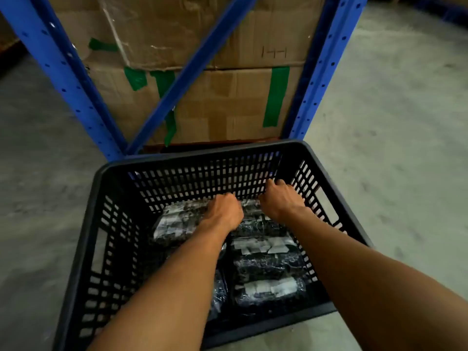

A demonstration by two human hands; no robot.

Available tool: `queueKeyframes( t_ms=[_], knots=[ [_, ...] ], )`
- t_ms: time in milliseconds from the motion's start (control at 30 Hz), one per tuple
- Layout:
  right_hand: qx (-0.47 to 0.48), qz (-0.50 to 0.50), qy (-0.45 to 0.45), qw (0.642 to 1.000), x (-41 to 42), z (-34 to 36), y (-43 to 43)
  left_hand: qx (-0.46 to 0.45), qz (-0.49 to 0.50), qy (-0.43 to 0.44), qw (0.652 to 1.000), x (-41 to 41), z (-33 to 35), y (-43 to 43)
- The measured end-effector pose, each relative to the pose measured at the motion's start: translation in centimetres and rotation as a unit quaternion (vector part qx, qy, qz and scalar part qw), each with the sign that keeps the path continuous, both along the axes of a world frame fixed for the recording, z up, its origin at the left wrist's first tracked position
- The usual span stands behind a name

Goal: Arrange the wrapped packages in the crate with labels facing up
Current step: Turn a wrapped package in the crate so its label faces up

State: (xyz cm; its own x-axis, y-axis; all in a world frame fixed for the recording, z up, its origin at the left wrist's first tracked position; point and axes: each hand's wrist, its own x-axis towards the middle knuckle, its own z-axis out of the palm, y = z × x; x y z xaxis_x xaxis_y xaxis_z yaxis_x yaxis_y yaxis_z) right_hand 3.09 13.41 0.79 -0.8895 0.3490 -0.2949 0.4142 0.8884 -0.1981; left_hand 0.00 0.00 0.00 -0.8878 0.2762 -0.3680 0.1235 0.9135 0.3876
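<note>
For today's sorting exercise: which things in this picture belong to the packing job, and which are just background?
Part of the job:
crate
wrapped packages
left hand
right hand

Just background:
cardboard boxes
blue rack
green tape
floor

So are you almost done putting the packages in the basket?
Partly. On the crate's right side, two wrapped packages already lie white label up. Both hands, left hand and right hand, are down at the far packages. The near-left ones, under the arm, can't be checked.
</note>
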Motion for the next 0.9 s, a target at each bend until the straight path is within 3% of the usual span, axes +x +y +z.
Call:
queueKeyframes(
  t_ms=[133,300,467,633,767,900],
  knots=[
    [-0.029,-0.03,-0.107,0.993,-0.3,-2.5,0.6,0.025,0.016,-0.1,0.995,-0.4,-2.4,1.2],
    [-0.073,0.023,-0.191,0.979,-0.4,-4.5,0.9,0.046,0.085,-0.159,0.983,-0.9,-4.0,1.7],
    [-0.114,-0.066,-0.171,0.976,-1.1,-7.0,1.3,0.094,0.156,-0.199,0.963,-0.8,-4.3,2.5],
    [-0.182,-0.155,-0.123,0.963,-1.2,-5.5,1.1,0.091,0.15,-0.175,0.969,-0.4,-3.6,2.5],
    [-0.209,-0.152,-0.116,0.959,-1.4,-3.6,1.6,0.103,0.147,-0.17,0.969,0.1,-2.3,1.4],
    [-0.242,-0.18,-0.101,0.948,-0.3,-1.3,1.8,0.167,0.2,-0.192,0.946,1.0,-0.5,0.2]
  ],
)
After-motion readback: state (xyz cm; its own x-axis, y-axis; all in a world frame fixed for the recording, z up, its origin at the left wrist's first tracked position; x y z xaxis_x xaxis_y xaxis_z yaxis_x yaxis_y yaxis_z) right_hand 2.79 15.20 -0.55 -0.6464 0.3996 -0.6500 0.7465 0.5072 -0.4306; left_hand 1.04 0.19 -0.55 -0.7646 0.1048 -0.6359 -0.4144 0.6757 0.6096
